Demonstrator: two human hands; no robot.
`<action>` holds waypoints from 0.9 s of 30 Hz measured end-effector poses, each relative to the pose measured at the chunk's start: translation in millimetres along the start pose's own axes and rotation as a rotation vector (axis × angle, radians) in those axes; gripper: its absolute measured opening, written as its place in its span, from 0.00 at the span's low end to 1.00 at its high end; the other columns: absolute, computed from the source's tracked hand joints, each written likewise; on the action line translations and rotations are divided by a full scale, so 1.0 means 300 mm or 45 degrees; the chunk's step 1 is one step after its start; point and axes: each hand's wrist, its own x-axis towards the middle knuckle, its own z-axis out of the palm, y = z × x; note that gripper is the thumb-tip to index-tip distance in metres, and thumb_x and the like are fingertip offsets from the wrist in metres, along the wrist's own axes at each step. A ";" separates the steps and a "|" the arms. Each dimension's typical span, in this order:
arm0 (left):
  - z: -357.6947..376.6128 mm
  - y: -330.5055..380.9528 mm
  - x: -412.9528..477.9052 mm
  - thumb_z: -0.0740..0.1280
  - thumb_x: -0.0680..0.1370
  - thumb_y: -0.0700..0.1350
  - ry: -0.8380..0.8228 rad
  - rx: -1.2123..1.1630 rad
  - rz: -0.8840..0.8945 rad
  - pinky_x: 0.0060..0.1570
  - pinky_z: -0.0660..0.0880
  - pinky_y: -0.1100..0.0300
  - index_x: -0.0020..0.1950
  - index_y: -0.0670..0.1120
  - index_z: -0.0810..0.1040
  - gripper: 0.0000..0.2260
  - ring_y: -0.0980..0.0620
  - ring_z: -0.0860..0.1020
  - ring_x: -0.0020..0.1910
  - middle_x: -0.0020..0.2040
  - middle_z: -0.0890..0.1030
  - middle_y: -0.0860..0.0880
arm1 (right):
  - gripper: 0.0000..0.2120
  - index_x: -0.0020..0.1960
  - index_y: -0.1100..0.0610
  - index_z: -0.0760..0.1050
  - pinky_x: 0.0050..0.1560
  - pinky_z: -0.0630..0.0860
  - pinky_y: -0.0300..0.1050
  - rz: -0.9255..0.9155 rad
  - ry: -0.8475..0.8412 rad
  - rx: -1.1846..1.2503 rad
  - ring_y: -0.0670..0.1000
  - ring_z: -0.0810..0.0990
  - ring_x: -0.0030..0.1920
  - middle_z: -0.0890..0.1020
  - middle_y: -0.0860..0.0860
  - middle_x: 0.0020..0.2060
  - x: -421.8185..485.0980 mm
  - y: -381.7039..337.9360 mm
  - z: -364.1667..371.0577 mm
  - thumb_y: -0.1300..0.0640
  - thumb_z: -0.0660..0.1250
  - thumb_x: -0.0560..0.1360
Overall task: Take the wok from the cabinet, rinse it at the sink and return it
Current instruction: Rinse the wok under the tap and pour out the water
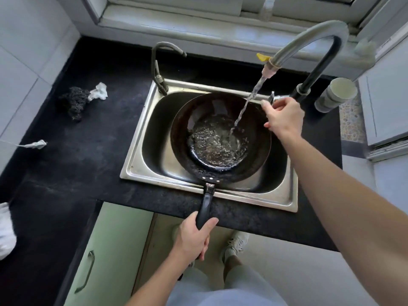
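Fingers of the left hand [194, 236] wrap the wok [220, 138] handle; the right hand [283, 119] grips the tap lever [274, 97] — hold level, swirl gently.

A dark wire scouring pad [76, 100] lies on the speckled black stone countertop [92, 151], touching a crumpled white rag [99, 91]. A small white scrap [36, 144] lies nearer the left wall [19, 74]. A grey cylindrical container [335, 94] stands far right.
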 end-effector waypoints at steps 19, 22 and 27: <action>0.015 -0.023 0.005 0.71 0.76 0.50 0.065 -0.033 -0.070 0.16 0.65 0.60 0.53 0.36 0.72 0.18 0.49 0.65 0.18 0.25 0.71 0.46 | 0.24 0.52 0.54 0.77 0.47 0.76 0.51 -0.262 0.349 -0.346 0.57 0.83 0.49 0.85 0.51 0.46 0.158 0.058 -0.074 0.34 0.70 0.71; 0.013 -0.023 0.005 0.70 0.76 0.51 0.071 -0.040 -0.083 0.16 0.65 0.62 0.61 0.35 0.70 0.23 0.50 0.66 0.18 0.25 0.71 0.46 | 0.25 0.51 0.54 0.76 0.49 0.77 0.52 -0.260 0.343 -0.333 0.57 0.83 0.49 0.84 0.51 0.45 0.157 0.063 -0.077 0.33 0.70 0.70; 0.012 -0.010 0.000 0.69 0.76 0.54 0.046 -0.011 -0.057 0.17 0.67 0.59 0.50 0.39 0.72 0.18 0.50 0.66 0.18 0.26 0.72 0.47 | 0.27 0.55 0.54 0.73 0.48 0.77 0.50 -0.234 0.177 -0.224 0.52 0.82 0.47 0.83 0.51 0.46 0.126 0.064 -0.083 0.33 0.72 0.70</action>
